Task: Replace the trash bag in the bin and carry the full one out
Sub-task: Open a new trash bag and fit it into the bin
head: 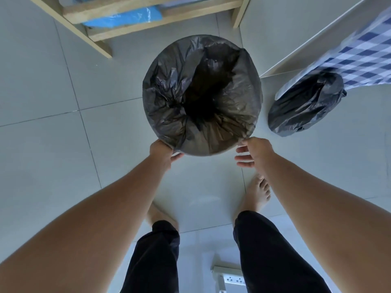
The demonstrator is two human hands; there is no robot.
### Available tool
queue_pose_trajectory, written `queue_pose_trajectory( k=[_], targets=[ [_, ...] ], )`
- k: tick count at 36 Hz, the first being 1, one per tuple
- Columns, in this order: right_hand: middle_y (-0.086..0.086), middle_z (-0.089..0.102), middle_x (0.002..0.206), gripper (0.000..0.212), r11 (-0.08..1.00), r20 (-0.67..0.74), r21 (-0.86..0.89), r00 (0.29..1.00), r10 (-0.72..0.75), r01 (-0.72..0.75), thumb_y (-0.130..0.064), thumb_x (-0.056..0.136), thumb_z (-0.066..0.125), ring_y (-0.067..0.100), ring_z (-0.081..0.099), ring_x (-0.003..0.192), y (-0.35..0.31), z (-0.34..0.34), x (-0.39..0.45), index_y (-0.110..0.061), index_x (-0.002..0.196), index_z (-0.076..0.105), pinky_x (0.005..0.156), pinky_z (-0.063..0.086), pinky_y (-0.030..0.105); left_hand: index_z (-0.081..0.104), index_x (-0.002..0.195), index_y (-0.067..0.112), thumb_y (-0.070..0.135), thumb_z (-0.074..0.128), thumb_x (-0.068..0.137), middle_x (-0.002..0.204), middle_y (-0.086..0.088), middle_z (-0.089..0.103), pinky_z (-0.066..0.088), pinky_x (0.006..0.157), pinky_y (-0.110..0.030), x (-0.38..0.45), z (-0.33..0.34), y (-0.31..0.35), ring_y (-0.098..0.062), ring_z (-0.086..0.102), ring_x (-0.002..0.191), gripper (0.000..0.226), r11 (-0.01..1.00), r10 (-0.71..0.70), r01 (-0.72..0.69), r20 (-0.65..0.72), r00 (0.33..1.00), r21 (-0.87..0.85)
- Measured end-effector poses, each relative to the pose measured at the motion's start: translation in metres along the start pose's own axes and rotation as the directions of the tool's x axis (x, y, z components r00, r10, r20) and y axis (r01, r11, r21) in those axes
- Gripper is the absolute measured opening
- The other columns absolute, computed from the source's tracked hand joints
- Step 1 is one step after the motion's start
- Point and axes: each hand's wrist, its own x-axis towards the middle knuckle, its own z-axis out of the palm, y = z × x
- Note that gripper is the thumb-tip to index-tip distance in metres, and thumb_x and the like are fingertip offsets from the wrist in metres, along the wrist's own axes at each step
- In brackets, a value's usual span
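A round bin [224, 152] stands on the tiled floor in front of me, lined with a dark grey trash bag [169, 92] folded over its rim, its middle sunk into a dark hollow. My left hand [161, 152] grips the bag's edge at the near left rim. My right hand [255, 151] pinches the bag's edge at the near right rim, its lower fingers spread. A full dark grey trash bag [304, 104] lies on the floor to the right of the bin.
A wooden shelf frame [93, 38] with blue plastic items stands behind the bin at the left. Blue checked cloth [359, 58] hangs over a white ledge at the right. A white power strip [229, 279] lies between my bare feet.
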Motion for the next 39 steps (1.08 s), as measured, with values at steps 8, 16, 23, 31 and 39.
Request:
queue_pose_trajectory(
  k=[8, 16, 23, 31, 39],
  targets=[
    [-0.004, 0.057, 0.07, 0.022, 0.679, -0.388, -0.318, 0.562, -0.73, 0.662, -0.003, 0.079, 0.044, 0.014, 0.052, 0.064, -0.037, -0.011, -0.034, -0.018, 0.072, 0.059, 0.058, 0.04, 0.014, 0.065, 0.097, 0.014, 0.007, 0.04, 0.082, 0.072, 0.0, 0.057, 0.041, 0.053, -0.023, -0.013, -0.024, 0.058, -0.017, 0.052, 0.062, 0.03, 0.884, 0.416, -0.467, -0.446, 0.793, -0.004],
    [0.013, 0.069, 0.102, 0.029, 0.855, 0.224, 0.156, 0.825, -0.519, 0.495, -0.01, 0.098, 0.051, 0.02, 0.071, 0.087, -0.081, 0.067, -0.018, -0.005, 0.126, 0.057, 0.084, 0.059, 0.035, 0.064, 0.112, -0.005, -0.005, 0.034, 0.093, 0.078, -0.015, 0.072, 0.06, 0.058, -0.032, -0.062, 0.033, 0.087, -0.023, 0.071, 0.063, 0.035, 0.863, 0.464, -0.504, 0.334, 0.821, 0.039],
    [0.009, 0.045, 0.148, 0.075, 0.981, 0.295, 0.177, 0.947, -0.128, 0.078, -0.07, 0.091, 0.035, 0.034, 0.044, 0.134, -0.104, 0.099, 0.026, -0.021, 0.147, 0.039, 0.111, 0.035, 0.053, 0.042, 0.141, 0.016, 0.049, 0.036, 0.1, 0.13, -0.017, 0.056, 0.051, 0.09, -0.055, 0.001, 0.072, 0.08, -0.038, 0.056, 0.116, 0.053, 0.978, -0.025, -0.04, 0.307, 0.951, 0.204],
    [0.004, 0.038, 0.156, 0.096, 0.98, 0.148, 0.101, 0.971, -0.185, 0.171, -0.087, 0.077, 0.028, 0.024, 0.041, 0.137, -0.101, 0.072, 0.07, -0.025, 0.149, 0.037, 0.115, 0.028, 0.05, 0.044, 0.14, 0.018, 0.093, 0.023, 0.069, 0.117, -0.021, 0.055, 0.037, 0.09, -0.05, 0.037, 0.076, 0.084, -0.041, 0.052, 0.113, 0.105, 0.971, -0.151, 0.097, 0.249, 0.957, 0.219],
    [0.006, 0.053, 0.144, 0.078, 0.934, 0.184, -0.122, 0.932, -0.311, 0.336, -0.071, 0.082, 0.046, 0.031, 0.048, 0.134, -0.103, 0.059, 0.022, -0.024, 0.144, 0.045, 0.113, 0.035, 0.05, 0.046, 0.14, 0.022, 0.09, 0.034, 0.07, 0.126, -0.014, 0.062, 0.046, 0.1, -0.049, 0.01, 0.069, 0.091, -0.036, 0.06, 0.113, 0.099, 0.932, -0.032, -0.055, 0.232, 0.972, 0.358]
  ],
)
